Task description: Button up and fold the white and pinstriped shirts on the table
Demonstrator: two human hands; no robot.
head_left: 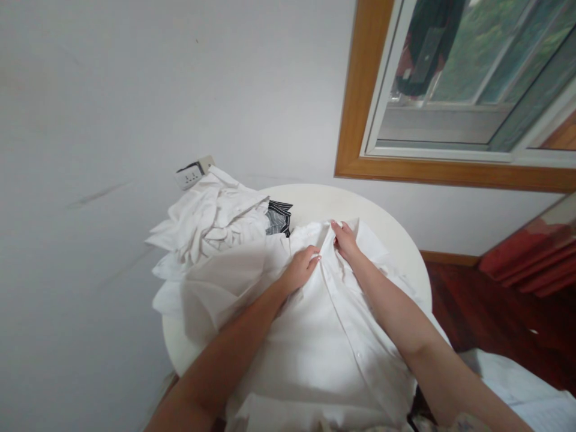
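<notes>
A white button-up shirt (pixel 310 342) lies spread over a round white table, its lower part reaching toward me past the near edge. My left hand (pixel 302 267) pinches the front opening of the shirt near the far end. Slightly farther up and to the right, my right hand (pixel 344 240) grips the edge of the same front, fingers closed on the cloth. Between the two hands the fabric is lifted into a small fold. Small buttons run down the placket toward me.
At the left of the round table (pixel 405 252) is a heap of white garments (pixel 211 222), with a black-and-white striped cloth (pixel 279 217) beside it. A wall socket (pixel 189 176) sits behind the heap. A wood-framed window (pixel 353 90) is at the right. White cloth (pixel 517 384) lies at lower right.
</notes>
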